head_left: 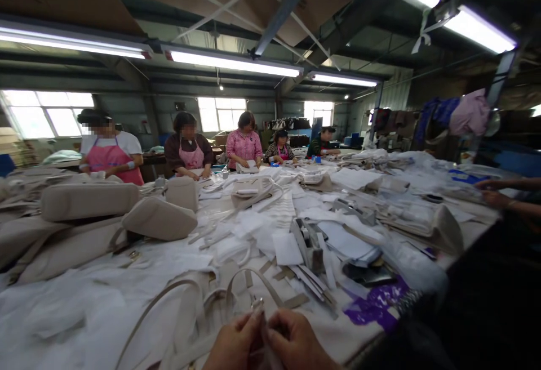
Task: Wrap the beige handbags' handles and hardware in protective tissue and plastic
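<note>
Strap [249,272], beige and looped, lies at the near edge of the surface [338,330], bottom centre of the head view, with its end drawn up between both hands. Left hand [234,347] and right hand [298,339] are closed, fingertips pinched together on the strap just below a small metal fitting [257,304] that stands up between them. How the strap runs through the fitting is too small to tell. The work looks best done with the grip kept close under the fitting and the strap flat and untwisted, so that the loose loops beyond do not drag. More pale straps curl to the left of the hands. Past them the surface is crowded: white cloth pieces [287,248], a stack of flat parts [310,246] and a purple scrap [372,305] near the right hand. Padded beige bags [160,218] sit further off to the left. The surface edge runs off diagonally to the right, with dark space beyond it, so open room lies mainly just in front of the hands. Another person's hands [499,192] rest at the far right edge, well apart, and a row of co-workers [190,153] stands along the far side under strip lights.
</note>
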Tool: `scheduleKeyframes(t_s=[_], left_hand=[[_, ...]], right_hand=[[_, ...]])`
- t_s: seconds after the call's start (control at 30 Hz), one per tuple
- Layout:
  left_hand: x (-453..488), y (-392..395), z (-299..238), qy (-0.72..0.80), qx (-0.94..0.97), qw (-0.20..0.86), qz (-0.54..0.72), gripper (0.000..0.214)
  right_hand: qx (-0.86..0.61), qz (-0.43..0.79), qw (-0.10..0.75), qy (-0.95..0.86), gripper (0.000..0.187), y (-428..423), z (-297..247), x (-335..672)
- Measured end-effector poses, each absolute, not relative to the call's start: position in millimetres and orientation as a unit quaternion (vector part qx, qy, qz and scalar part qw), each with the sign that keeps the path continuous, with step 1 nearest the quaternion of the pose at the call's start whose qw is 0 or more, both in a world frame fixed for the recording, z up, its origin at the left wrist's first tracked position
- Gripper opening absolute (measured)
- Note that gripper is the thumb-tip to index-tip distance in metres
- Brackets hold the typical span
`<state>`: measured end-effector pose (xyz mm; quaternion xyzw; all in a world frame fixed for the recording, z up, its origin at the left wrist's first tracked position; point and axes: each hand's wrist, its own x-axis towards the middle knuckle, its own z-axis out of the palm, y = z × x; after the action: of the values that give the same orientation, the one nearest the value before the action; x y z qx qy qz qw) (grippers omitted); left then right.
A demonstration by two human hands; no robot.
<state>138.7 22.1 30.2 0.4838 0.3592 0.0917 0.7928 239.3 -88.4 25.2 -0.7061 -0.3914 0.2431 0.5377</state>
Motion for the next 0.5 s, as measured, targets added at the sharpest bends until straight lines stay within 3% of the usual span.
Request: scheduleKeyframes(t_s=[0.1, 0.27, 0.5], left_hand=[[137, 13, 44, 0.345, 0.515, 0.775, 0.123, 0.048], [136, 7, 59, 0.292, 0.460, 0.829, 0.122, 0.038], [144, -5, 66, 0.315, 0.379, 0.858, 0.146, 0.031]], right_hand=[[-0.676, 0.282, 0.560, -0.387, 0.025, -108, 27, 237], [-0.695, 0.257, 0.517, -0.428, 0.017, -139, 19, 233], [-0.606, 0.276, 0.615, -0.422, 0.044, -126, -6, 205]])
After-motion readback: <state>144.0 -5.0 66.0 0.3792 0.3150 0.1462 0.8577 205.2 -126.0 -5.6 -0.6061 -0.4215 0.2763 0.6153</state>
